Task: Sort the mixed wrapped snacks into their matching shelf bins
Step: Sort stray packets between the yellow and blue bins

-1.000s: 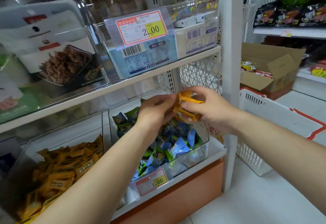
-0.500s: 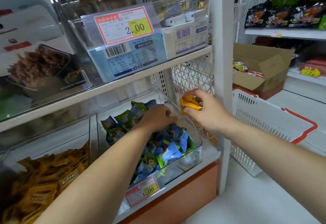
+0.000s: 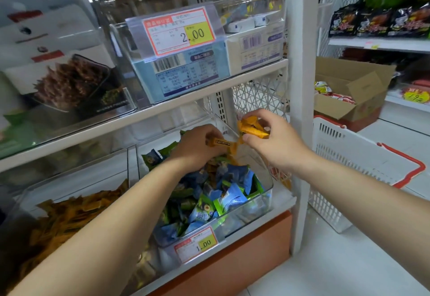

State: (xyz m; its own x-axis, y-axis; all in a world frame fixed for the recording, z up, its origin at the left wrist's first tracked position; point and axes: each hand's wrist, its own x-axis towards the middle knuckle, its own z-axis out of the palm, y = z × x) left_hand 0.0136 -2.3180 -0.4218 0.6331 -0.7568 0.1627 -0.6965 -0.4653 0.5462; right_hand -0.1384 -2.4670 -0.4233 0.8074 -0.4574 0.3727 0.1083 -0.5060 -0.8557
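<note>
In the head view, a single orange wrapped snack [image 3: 222, 143] is pinched in the closed fingers of the left hand [image 3: 197, 148], held low over the clear bin [image 3: 265, 174] of blue and green wrapped snacks [image 3: 223, 193] on the bottom shelf. A small bundle of orange snacks [image 3: 252, 129] is clamped in the right hand [image 3: 274, 142], just beside the left and above the bin's back right corner. A second clear bin [image 3: 69, 181], filled with matching orange sticks [image 3: 69, 214], is seen to the left, and a white basket [image 3: 363, 167] stands on the floor to the right.

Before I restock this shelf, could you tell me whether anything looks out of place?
Yes: orange snack sticks turned up in the blue-green bin. The left hand holds one, the right hand several. They match the orange bin beside it.
</note>
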